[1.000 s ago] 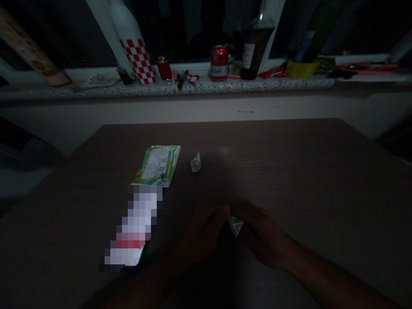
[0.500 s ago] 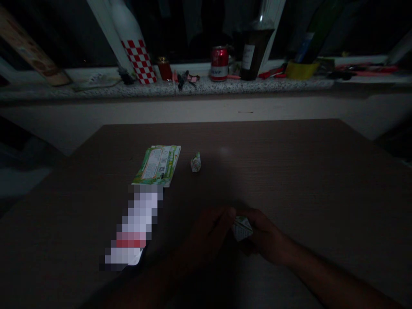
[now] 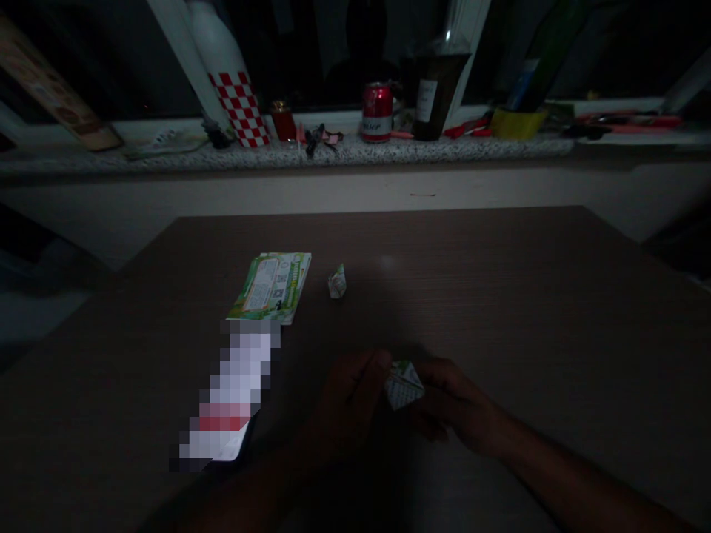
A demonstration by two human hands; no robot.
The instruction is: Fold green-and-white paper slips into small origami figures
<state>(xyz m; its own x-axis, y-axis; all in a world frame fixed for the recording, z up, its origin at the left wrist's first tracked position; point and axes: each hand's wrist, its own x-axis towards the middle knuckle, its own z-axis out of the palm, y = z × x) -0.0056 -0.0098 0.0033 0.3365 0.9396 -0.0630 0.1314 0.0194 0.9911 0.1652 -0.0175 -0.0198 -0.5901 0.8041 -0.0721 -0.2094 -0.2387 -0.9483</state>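
A small folded piece of printed paper [image 3: 404, 383] is pinched between my two hands just above the dark wooden table [image 3: 500, 296]. My left hand [image 3: 349, 403] grips its left edge with closed fingers. Its right edge is held by my right hand [image 3: 452, 403], fingers curled round it. The scene is very dim, so the fold's shape is hard to read. Farther back on the table lies another small folded paper piece [image 3: 337, 281], apart from my hands.
A stack of green-and-white printed sheets [image 3: 273, 285] lies left of centre, with a blurred-out flat object [image 3: 233, 392] in front of it. The stone windowsill behind holds a red can [image 3: 377, 111], a dark bottle [image 3: 430, 96], a checkered bottle [image 3: 233, 89] and clutter.
The folded paper has turned and shifted slightly left between my hands, showing more of its printed face. My fingers have regripped it; nothing else on the table has moved.
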